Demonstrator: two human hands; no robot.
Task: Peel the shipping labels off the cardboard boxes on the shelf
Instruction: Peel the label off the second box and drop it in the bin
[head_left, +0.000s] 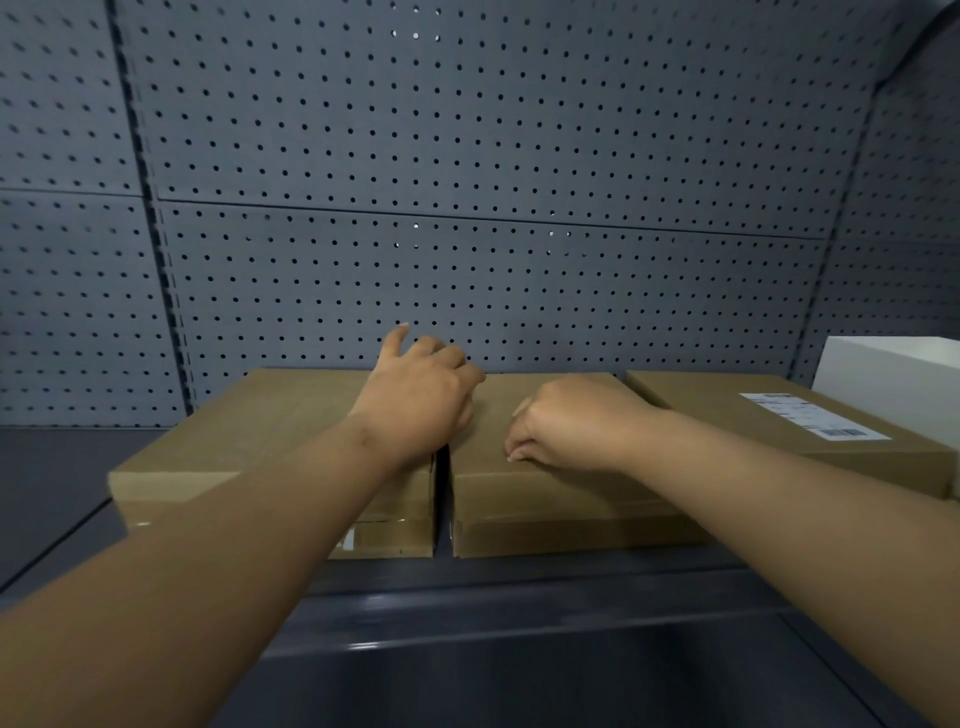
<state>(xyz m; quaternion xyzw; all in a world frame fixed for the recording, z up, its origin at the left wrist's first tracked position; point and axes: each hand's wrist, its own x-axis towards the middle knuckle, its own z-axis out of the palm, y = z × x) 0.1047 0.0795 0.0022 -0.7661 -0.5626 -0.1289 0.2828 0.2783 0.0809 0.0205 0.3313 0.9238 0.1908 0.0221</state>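
Three flat cardboard boxes lie side by side on the dark shelf (467, 587). The left box (249, 431) and the middle box (519, 499) show bare tops, no label visible on them. The right box (727, 415) carries a white shipping label (813, 415) on its top. My left hand (421, 395) rests over the gap between the left and middle boxes, fingers curled and thumb raised. My right hand (566, 423) lies on the middle box with its fingertips pinched together against the cardboard; whether anything is between them is hidden.
A grey pegboard wall (467, 156) stands close behind the boxes. A white box (883, 384) sits at the far right behind the right box. Bare shelf (62, 478) lies left of the boxes, and the shelf's front lip runs below them.
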